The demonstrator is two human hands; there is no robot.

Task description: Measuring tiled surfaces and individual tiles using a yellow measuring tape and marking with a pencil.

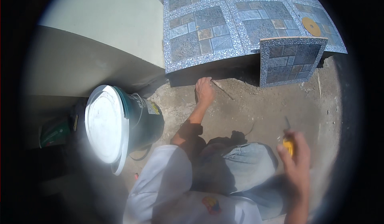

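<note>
My left hand point(205, 91) reaches to the front edge of the tiled step point(224, 56), its fingers bent close against the dark face under the tiles. A thin stick-like piece point(222, 89) slants away from these fingertips; whether they grip it I cannot tell. Out at the right, my right hand point(298, 156) is closed round what looks like a yellow tape measure point(288, 145), held above the ground. A short, dark, narrow strip point(287, 122) shows just beyond it. Against the step's front leans a loose square tile point(292, 62) with a blue-grey stone pattern.
A dark green bucket point(146, 118) with a white lid point(105, 124) stands at my left by the wall point(116, 20). A tan disc point(311, 26) lies on the step behind the loose tile. Dusty concrete ground point(256, 104) spreads before my knees. A green packet point(55, 134) sits in shadow, far left.
</note>
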